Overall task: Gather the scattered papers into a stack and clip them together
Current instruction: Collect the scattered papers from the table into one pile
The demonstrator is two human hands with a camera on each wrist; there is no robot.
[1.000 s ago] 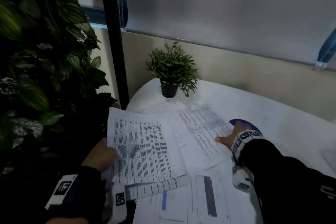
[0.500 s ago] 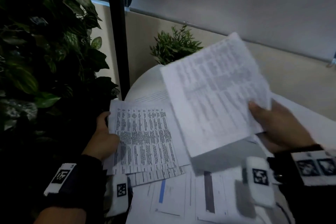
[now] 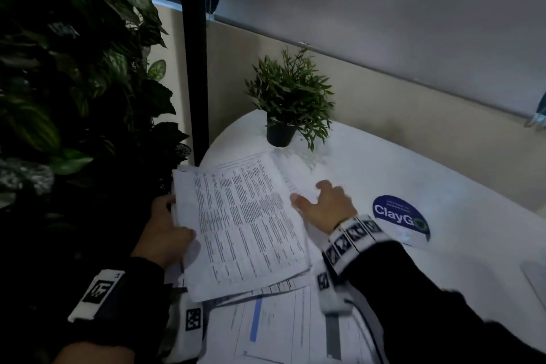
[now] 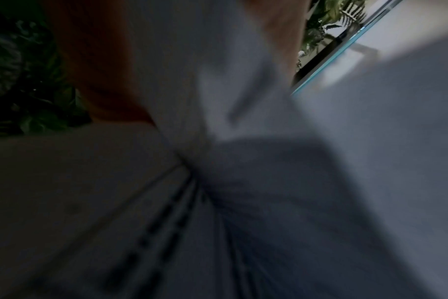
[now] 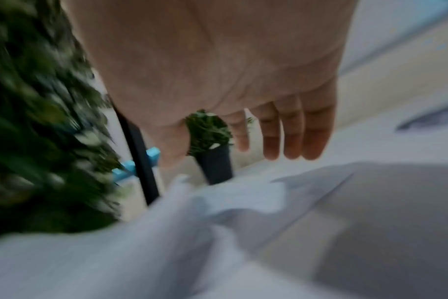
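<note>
A stack of printed papers (image 3: 245, 233) lies at the left edge of the white table (image 3: 443, 186). My left hand (image 3: 165, 230) grips the stack's left edge, thumb on top. In the left wrist view the papers (image 4: 243, 182) fill the blurred frame. My right hand (image 3: 325, 204) hovers open, fingers spread and straight, over one more sheet (image 3: 295, 168) behind the stack. The right wrist view shows my right hand's straight fingers (image 5: 292, 133) above the white paper (image 5: 218, 232). More sheets (image 3: 274, 322) lie near the front edge. No clip is in view.
A small potted plant (image 3: 286, 103) stands at the table's back left. A blue round sticker (image 3: 399, 216) marks the tabletop to the right. Large dark foliage (image 3: 59, 97) and a black post (image 3: 192, 53) stand on the left. A grey object (image 3: 534, 278) sits at the right edge.
My right hand laid the lifted sheet on the stack held by my left hand, let go, and moved to the sheet behind it.
</note>
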